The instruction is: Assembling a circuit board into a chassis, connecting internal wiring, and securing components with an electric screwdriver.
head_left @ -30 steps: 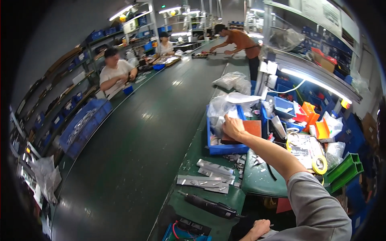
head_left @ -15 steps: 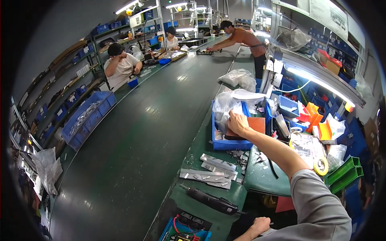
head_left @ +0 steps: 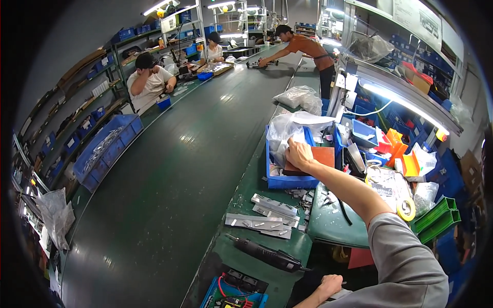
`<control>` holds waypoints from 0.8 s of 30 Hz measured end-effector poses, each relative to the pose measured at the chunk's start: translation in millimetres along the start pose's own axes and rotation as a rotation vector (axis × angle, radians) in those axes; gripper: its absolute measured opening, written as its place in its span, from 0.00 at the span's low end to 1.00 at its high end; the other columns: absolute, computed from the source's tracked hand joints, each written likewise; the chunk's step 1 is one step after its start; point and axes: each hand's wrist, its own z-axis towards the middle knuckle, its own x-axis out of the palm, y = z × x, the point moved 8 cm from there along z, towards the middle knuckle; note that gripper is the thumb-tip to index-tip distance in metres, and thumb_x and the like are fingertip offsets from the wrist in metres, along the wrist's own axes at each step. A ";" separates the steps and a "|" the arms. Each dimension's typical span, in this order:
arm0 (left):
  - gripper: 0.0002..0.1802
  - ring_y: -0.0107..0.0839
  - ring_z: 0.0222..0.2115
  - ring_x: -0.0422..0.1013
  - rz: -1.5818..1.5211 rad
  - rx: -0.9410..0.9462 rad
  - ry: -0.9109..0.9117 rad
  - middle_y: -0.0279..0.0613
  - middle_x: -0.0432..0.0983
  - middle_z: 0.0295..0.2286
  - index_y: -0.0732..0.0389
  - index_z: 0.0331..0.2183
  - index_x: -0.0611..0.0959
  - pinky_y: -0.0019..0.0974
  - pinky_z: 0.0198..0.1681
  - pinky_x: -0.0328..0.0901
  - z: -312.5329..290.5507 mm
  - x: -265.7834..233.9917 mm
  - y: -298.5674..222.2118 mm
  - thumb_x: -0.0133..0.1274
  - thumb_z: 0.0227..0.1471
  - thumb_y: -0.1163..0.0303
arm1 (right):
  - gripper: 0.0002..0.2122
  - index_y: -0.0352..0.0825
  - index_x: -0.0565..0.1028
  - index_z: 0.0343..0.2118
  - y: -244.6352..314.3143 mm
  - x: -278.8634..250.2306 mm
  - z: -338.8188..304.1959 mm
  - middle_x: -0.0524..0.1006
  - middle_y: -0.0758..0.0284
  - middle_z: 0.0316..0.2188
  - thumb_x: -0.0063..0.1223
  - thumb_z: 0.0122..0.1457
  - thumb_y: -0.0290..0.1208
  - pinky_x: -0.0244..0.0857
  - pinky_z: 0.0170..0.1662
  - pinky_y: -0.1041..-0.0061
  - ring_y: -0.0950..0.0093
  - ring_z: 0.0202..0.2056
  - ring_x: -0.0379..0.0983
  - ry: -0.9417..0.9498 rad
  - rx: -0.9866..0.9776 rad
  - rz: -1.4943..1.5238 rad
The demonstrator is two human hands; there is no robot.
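My right hand (head_left: 299, 154) reaches into a blue bin (head_left: 292, 183), against a clear plastic bag (head_left: 280, 134) lying in it. Its fingers are bent downward and look closed, with the tips hidden; what they hold cannot be made out. Under the wrist, a reddish-brown flat block (head_left: 323, 156) rests across the bin's right part. Low in the view, my left hand (head_left: 329, 285) is curled closed near my lap, and whatever it may hold is hidden. Between the hands on the green bench lie several silvery metal strips (head_left: 257, 223) and a black electric screwdriver (head_left: 264, 255).
A long green conveyor belt (head_left: 169, 179) runs off to my left. A blue crate (head_left: 110, 149) of metal parts stands beyond it. At the bottom is a blue unit with wiring (head_left: 233, 292). Yellow tape (head_left: 405, 209) and green plastic racks (head_left: 436, 218) sit right. Several people work farther along.
The whole view has shifted slightly. My right hand stays at the bag in the bin, and my left hand stays low. The far person in orange has moved the item on the belt a little.
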 end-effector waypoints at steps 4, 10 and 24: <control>0.12 0.55 0.33 0.79 -0.011 0.003 0.010 0.60 0.80 0.28 0.68 0.26 0.84 0.52 0.35 0.73 3.2 12.1 5.6 0.51 0.45 0.70 | 0.11 0.29 0.71 0.33 5.0 2.1 -3.0 0.79 0.47 0.26 0.49 0.54 0.32 0.69 0.38 0.51 0.48 0.30 0.77 0.013 -0.015 -0.014; 0.11 0.54 0.30 0.80 0.017 0.006 -0.074 0.60 0.80 0.25 0.68 0.25 0.85 0.52 0.31 0.73 5.6 5.1 6.1 0.52 0.44 0.71 | 0.11 0.30 0.73 0.34 0.8 2.6 0.7 0.79 0.48 0.27 0.49 0.54 0.33 0.69 0.39 0.51 0.48 0.31 0.77 0.009 -0.001 -0.024; 0.11 0.54 0.33 0.80 0.003 0.004 -0.022 0.58 0.81 0.29 0.67 0.27 0.85 0.50 0.35 0.73 2.4 -1.7 1.8 0.58 0.45 0.68 | 0.11 0.32 0.72 0.37 -2.6 5.4 -1.8 0.79 0.49 0.27 0.48 0.55 0.34 0.68 0.38 0.51 0.49 0.31 0.77 0.032 0.033 -0.048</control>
